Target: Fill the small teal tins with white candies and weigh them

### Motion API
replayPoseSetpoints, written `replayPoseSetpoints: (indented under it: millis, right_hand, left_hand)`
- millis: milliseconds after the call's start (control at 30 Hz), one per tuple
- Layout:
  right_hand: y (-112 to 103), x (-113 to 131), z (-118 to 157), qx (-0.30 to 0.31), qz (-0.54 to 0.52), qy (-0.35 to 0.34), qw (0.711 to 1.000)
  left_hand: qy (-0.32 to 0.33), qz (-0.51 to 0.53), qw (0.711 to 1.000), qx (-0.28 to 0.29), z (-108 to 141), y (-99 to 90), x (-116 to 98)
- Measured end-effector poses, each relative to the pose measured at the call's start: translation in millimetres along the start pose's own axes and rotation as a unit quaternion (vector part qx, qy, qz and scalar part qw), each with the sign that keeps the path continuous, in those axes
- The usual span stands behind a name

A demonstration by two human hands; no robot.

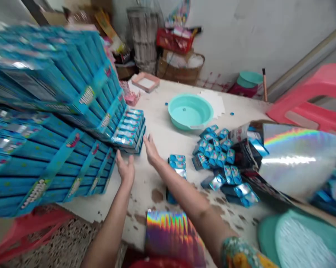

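Observation:
My left hand (126, 167) is open with its fingers spread, just below the near edge of a low pack of blue boxes (129, 128). At the right side of that pack is my right hand (151, 150), open too, its fingertips near the pack's corner. Whether either hand touches the pack cannot be made out. Tall stacks of blue boxes in display trays (86, 96) rise directly to the left. A short row of blue boxes (177, 162) stands on the white table (157, 111), partly behind my right forearm.
Loose blue boxes (214, 152) stand right of centre beside an open carton with a shiny sheet (299, 160). A turquoise basin (190, 111) sits farther back. A holographic sheet (170, 238) lies at the near edge. Red stool (310, 96) at right.

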State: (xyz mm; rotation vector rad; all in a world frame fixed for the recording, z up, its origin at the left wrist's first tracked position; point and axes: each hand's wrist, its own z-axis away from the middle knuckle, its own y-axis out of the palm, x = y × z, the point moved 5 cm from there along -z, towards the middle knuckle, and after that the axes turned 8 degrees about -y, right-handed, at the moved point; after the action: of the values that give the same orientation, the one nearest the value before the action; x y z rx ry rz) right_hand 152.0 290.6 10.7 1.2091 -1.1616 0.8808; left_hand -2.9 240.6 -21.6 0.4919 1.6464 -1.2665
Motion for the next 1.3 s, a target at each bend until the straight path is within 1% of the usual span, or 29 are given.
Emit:
replayPoseSetpoints:
  millis: [33, 67, 100, 133, 167, 200, 233, 267, 300, 367, 433, 467, 500, 533, 567, 633, 667, 733, 767, 833, 900, 967, 1067, 1100, 1133, 1200, 1233, 1300]
  right_hand:
    - [-30, 11, 18, 0.002, 0.011, 0.012, 1.000]
    - [-61, 24, 40, 0.015, 0.016, 0.010, 1.000]
    - [-93, 36, 65, 0.017, 0.023, 0.012, 1.000]
    - [-127, 46, 93, 0.004, 0.043, 0.023, 0.999]
    - [-160, 54, 122, -0.040, 0.077, 0.030, 0.996]
    - [-191, 58, 153, -0.083, 0.119, 0.045, 0.988]
    - [-216, 57, 183, -0.113, 0.155, 0.071, 0.979]
    - [-235, 50, 211, -0.120, 0.186, 0.104, 0.970]
    - [-248, 40, 237, -0.116, 0.214, 0.130, 0.961]
    - [-265, 14, 275, -0.107, 0.286, 0.141, 0.942]
    - [-268, -11, 297, -0.063, 0.363, 0.112, 0.923]
    - [-267, -22, 302, -0.041, 0.397, 0.097, 0.912]
    - [-265, -32, 306, -0.019, 0.427, 0.088, 0.900]
    - [-263, -40, 307, 0.001, 0.449, 0.087, 0.889]
    - [-263, -47, 307, 0.017, 0.464, 0.092, 0.881]
    - [-263, -57, 304, 0.040, 0.475, 0.107, 0.872]
    - [-264, -59, 301, 0.045, 0.475, 0.110, 0.872]
    - [-267, -59, 298, 0.049, 0.472, 0.107, 0.873]
    - [-268, -58, 297, 0.054, 0.473, 0.104, 0.873]
    - [-269, -53, 297, 0.057, 0.478, 0.098, 0.871]
    - [-268, -46, 301, 0.048, 0.507, 0.084, 0.857]
    - [-263, -41, 306, 0.047, 0.570, 0.051, 0.819]
    - [-248, -43, 318, 0.092, 0.661, -0.004, 0.744]
    - [-243, -46, 324, 0.108, 0.676, -0.014, 0.729]
    - [-239, -49, 330, 0.120, 0.686, -0.022, 0.718]
    - [-232, -53, 342, 0.140, 0.692, -0.037, 0.707]
    - [-229, -54, 348, 0.146, 0.689, -0.044, 0.708]
    - [-226, -51, 357, 0.150, 0.674, -0.059, 0.721]
  left_hand:
    - [0.024, -0.022, 0.999, 0.014, 19, -1.8, 0]
    - [0.047, -0.047, 0.996, 0.057, 41, 0.6, 1]
    - [0.067, -0.073, 0.986, 0.132, 66, 7.7, 3]
    - [0.085, -0.099, 0.966, 0.221, 94, 17.7, 5]
    - [0.099, -0.126, 0.939, 0.306, 123, 28.4, 9]
    - [0.110, -0.153, 0.910, 0.370, 151, 38.4, 13]
    - [0.120, -0.183, 0.886, 0.409, 174, 47.3, 16]
    - [0.126, -0.217, 0.871, 0.423, 193, 54.8, 19]
    - [0.124, -0.253, 0.865, 0.415, 205, 60.5, 21]
    - [0.099, -0.310, 0.869, 0.373, 216, 65.2, 27]
    - [0.058, -0.342, 0.879, 0.328, 219, 60.7, 34]
    - [0.046, -0.348, 0.882, 0.315, 220, 56.7, 37]
    - [0.048, -0.348, 0.881, 0.318, 224, 53.5, 40]
    - [0.065, -0.343, 0.874, 0.338, 229, 52.1, 42]
    - [0.096, -0.332, 0.862, 0.370, 237, 52.9, 42]
    - [0.179, -0.288, 0.832, 0.440, 257, 59.9, 38]
    - [0.214, -0.266, 0.817, 0.465, 266, 65.7, 34]
    - [0.256, -0.251, 0.789, 0.499, 280, 81.6, 28]
    - [0.262, -0.259, 0.774, 0.515, 285, 91.1, 26]
    - [0.252, -0.288, 0.747, 0.544, 290, 109.4, 26]
    - [0.238, -0.307, 0.731, 0.561, 292, 122.6, 28]
    - [0.234, -0.311, 0.729, 0.564, 291, 129.9, 31]
    - [0.234, -0.316, 0.725, 0.565, 291, 133.5, 37]
    - [0.234, -0.318, 0.725, 0.564, 291, 134.0, 39]
    - [0.234, -0.320, 0.725, 0.564, 290, 134.5, 41]
    - [0.234, -0.321, 0.725, 0.563, 290, 136.0, 44]
    - [0.235, -0.321, 0.725, 0.562, 289, 136.8, 45]
    - [0.235, -0.318, 0.727, 0.561, 289, 138.0, 46]
